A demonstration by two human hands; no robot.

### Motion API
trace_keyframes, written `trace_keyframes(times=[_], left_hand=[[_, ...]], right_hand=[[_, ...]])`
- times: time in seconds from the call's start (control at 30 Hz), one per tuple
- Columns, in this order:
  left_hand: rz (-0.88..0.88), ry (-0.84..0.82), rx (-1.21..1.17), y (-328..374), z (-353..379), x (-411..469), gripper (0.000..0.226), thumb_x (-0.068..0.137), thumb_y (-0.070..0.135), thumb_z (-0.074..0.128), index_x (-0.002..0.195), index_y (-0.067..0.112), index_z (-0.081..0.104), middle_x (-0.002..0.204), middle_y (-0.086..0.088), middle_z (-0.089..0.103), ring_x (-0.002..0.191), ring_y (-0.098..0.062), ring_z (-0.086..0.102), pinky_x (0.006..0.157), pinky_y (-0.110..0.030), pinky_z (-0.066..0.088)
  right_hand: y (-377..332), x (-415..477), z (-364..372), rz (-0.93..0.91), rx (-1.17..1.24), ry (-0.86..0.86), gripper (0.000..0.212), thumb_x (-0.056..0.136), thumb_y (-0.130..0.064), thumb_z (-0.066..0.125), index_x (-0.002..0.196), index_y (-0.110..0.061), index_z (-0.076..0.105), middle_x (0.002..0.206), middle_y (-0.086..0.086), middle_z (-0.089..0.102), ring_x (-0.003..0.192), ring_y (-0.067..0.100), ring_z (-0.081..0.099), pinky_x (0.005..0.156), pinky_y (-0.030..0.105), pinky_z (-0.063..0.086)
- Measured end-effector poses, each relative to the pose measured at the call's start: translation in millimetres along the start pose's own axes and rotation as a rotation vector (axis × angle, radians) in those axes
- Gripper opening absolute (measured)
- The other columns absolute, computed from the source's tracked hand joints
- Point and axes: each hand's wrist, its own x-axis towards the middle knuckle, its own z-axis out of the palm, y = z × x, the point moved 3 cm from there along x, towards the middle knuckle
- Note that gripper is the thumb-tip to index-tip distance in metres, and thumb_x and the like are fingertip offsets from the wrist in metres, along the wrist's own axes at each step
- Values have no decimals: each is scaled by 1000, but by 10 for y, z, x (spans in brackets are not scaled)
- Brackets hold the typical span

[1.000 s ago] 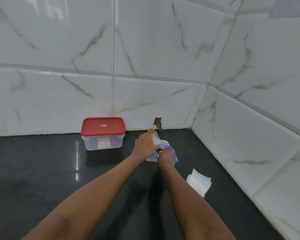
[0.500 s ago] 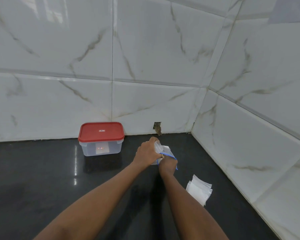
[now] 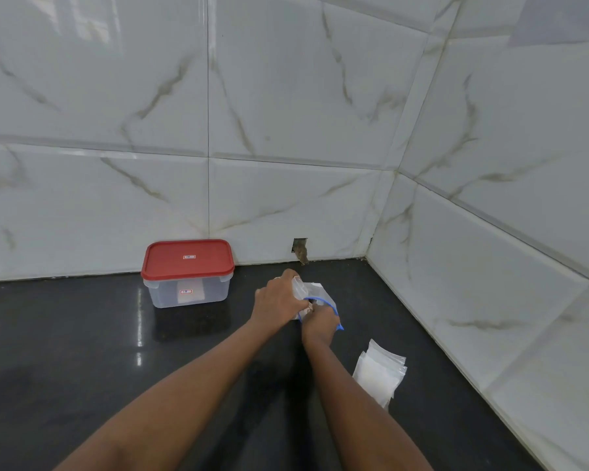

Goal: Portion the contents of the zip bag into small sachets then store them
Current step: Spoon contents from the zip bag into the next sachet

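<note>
A clear zip bag (image 3: 323, 295) with a blue seal strip stands on the black counter near the corner. My left hand (image 3: 278, 302) grips a small clear sachet (image 3: 298, 286) at the bag's left side. My right hand (image 3: 318, 322) is closed at the bag's blue mouth, fingers partly inside it. What the bag holds is hidden by my hands. A stack of empty white sachets (image 3: 381, 372) lies on the counter to the right of my right forearm. A clear storage box with a red lid (image 3: 187, 258) stands shut at the back, left of my hands.
The black counter (image 3: 82, 351) meets white marble-tiled walls at the back and on the right. A small chipped hole (image 3: 300, 249) is in the back wall just above the counter.
The view has tilted down slightly. Both hands stay at the bag's mouth, with the right hand shifted a little toward me.
</note>
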Motion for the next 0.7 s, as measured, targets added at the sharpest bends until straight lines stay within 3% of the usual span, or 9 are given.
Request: trace_keyframes(times=[0.2, 0.33, 0.4, 0.43, 0.53, 0.6, 0.7], left_hand=[[-64, 47, -85, 82, -84, 91, 54, 74, 36, 68, 119, 19, 46, 112, -10, 60, 105, -31, 55, 90, -41, 45], [-82, 50, -155, 71, -126, 152, 58, 70, 38, 71, 119, 19, 45, 114, -12, 59, 103, -32, 56, 89, -42, 48], [-89, 62, -192, 64, -149, 162, 62, 70, 36, 73, 121, 17, 44, 116, -11, 58, 105, -32, 55, 89, -40, 47], [-90, 63, -206, 59, -154, 167, 63, 70, 33, 74, 123, 16, 43, 117, -11, 57, 106, -31, 54, 90, -39, 46], [-90, 55, -233, 40, -151, 158, 66, 68, 31, 76, 123, 17, 41, 118, -8, 57, 106, -28, 54, 92, -42, 46], [-95, 71, -257, 23, -148, 145, 64, 67, 29, 76, 121, 18, 42, 117, -6, 57, 106, -27, 54, 93, -45, 45], [-79, 94, -285, 29, -136, 127, 64, 68, 25, 77, 122, 17, 43, 118, -4, 55, 108, -24, 52, 95, -45, 42]], right_hand=[[-24, -96, -172, 11, 81, 51, 32, 90, 3, 39, 103, 5, 69, 105, 19, 66, 98, 28, 62, 64, 21, 34], [-10, -125, -365, 76, 201, 92, 29, 89, 1, 43, 104, 3, 68, 105, 19, 64, 92, 25, 59, 65, 25, 43], [0, -139, -479, 100, 247, 102, 26, 90, -1, 47, 106, 4, 67, 106, 19, 65, 85, 22, 61, 55, 16, 45], [13, -133, -538, 102, 261, 102, 26, 91, -2, 47, 107, 4, 67, 106, 19, 65, 78, 19, 58, 46, 8, 39], [80, -105, -677, 121, 315, 113, 27, 92, -2, 47, 107, 3, 69, 102, 19, 69, 82, 24, 63, 33, 7, 33], [132, -77, -717, 130, 313, 128, 27, 89, -5, 50, 106, -2, 71, 100, 16, 71, 90, 25, 67, 38, 5, 34], [157, -96, -816, 97, 330, 138, 28, 86, 0, 51, 98, -5, 74, 93, 16, 73, 86, 25, 68, 55, 16, 42]])
